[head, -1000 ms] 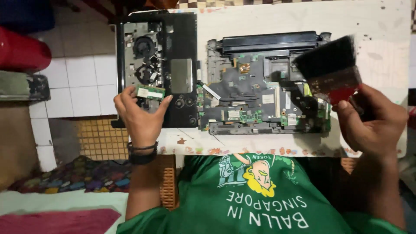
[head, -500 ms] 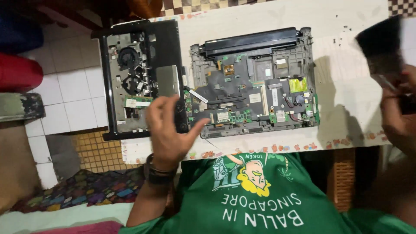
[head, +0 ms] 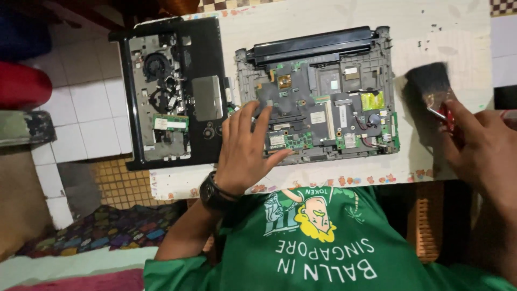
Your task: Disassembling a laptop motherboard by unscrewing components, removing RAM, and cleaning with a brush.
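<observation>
- I see a pale table [head: 323,21] with a patterned edge.
- White floor tiles [head: 86,118] lie left of it, yellow mosaic tiles [head: 121,186] nearer.
- A multicoloured patterned mat [head: 102,229] sits lower left.

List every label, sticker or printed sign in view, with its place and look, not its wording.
Yellow sticker: right part of the opened laptop base, a rectangle.
White label: middle of the circuit board, a small rectangle.
White label: on the green strip in the black cover panel, left.
Shirt print: green shirt, white letters, yellow cartoon.

Opened laptop base [head: 323,102] lies flat, circuit board bared; black-bristled brush [head: 431,86] rests beside it.
</observation>
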